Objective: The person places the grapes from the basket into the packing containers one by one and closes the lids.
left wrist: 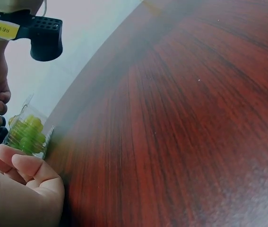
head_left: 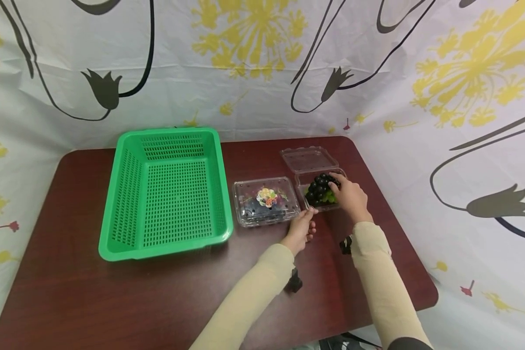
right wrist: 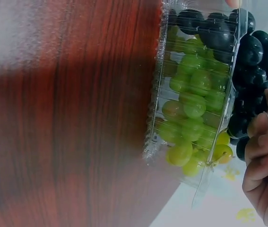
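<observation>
My right hand point(head_left: 351, 195) grips a bunch of black grapes point(head_left: 318, 187) at the top of an open clear plastic box point(head_left: 301, 181). In the right wrist view, these black grapes point(right wrist: 250, 71) bulge above the rim, and green grapes point(right wrist: 193, 104) show through the side wall below. My left hand point(head_left: 301, 229) pinches the box's front left corner, its other fingers curled below. Only one left fingertip point(right wrist: 232, 3) shows at the rim in the right wrist view. In the left wrist view, the left hand point(left wrist: 27, 184) partly covers the box.
A closed clear box point(head_left: 248, 204) with a fruit sticker stands left of the open one. The open lid point(head_left: 310, 159) lies back toward the wall. A green perforated basket point(head_left: 225, 209) stands farther left on the dark red table point(head_left: 52, 272). A patterned sheet point(head_left: 253, 97) hangs behind.
</observation>
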`<action>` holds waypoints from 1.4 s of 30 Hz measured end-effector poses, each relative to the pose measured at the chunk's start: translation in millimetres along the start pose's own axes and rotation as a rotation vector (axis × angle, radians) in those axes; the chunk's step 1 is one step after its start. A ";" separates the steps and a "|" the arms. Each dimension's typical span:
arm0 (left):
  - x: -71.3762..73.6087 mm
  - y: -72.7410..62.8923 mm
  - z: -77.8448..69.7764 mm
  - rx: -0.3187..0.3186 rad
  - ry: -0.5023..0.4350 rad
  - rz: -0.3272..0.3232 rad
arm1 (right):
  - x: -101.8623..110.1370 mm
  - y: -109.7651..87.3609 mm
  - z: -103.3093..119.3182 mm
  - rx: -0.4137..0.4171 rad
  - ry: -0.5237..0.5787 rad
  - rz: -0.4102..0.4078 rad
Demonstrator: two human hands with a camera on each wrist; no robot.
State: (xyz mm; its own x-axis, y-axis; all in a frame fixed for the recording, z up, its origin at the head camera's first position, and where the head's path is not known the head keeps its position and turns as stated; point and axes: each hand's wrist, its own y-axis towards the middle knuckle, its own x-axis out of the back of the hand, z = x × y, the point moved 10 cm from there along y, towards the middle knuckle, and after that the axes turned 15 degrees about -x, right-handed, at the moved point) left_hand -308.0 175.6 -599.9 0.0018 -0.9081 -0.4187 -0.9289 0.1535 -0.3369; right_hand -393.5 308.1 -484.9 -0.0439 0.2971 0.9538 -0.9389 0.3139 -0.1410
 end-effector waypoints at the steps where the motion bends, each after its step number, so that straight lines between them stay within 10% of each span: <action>1: 0.2 -0.4 -0.2 0.000 0.001 -0.001 | -0.2 0.7 0.8 -0.001 -0.004 0.003; 42: -5.3 -5.4 0.0 0.018 -0.008 -0.006 | 5.0 24.3 44.0 -0.091 -0.264 0.053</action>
State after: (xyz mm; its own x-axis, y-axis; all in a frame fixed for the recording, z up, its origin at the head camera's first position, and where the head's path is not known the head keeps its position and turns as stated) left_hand -303.0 179.6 -595.8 0.0099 -0.9060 -0.4232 -0.9222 0.1554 -0.3542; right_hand -431.5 277.5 -471.9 -0.1906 0.0740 0.9789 -0.8990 0.3874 -0.2043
